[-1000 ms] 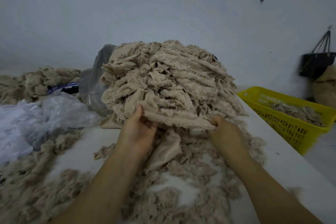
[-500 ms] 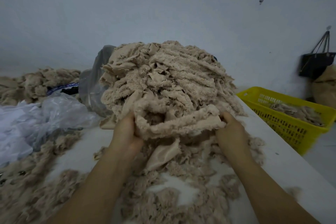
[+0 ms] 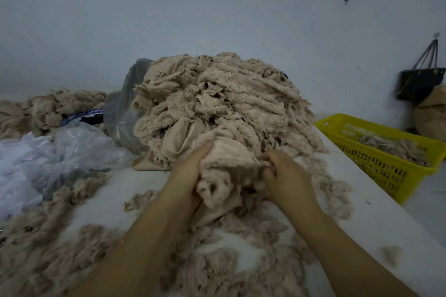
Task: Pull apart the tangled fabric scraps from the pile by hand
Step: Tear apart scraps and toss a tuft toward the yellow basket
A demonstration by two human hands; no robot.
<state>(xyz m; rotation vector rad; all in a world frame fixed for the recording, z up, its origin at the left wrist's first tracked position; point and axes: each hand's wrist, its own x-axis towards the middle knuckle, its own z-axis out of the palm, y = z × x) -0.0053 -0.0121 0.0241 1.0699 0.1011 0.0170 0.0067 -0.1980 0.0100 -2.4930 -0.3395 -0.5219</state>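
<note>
Dim, bluish light is flattening the scene; the wide lens is bending edges, and corners are perhaps blurring.

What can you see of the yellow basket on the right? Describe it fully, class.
The basket is bright yellow, plastic by its look, rectangular, with a solid rim and slotted walls. It sits upright and open past the right edge of the table, lower than its top; whether they touch is unclear. Beige scraps lie inside.

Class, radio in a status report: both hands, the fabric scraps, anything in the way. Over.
Left hand grips scrap clump; right hand pinches its other side. Clump against front of pile, not free. Loose scraps litter table beneath.
</note>
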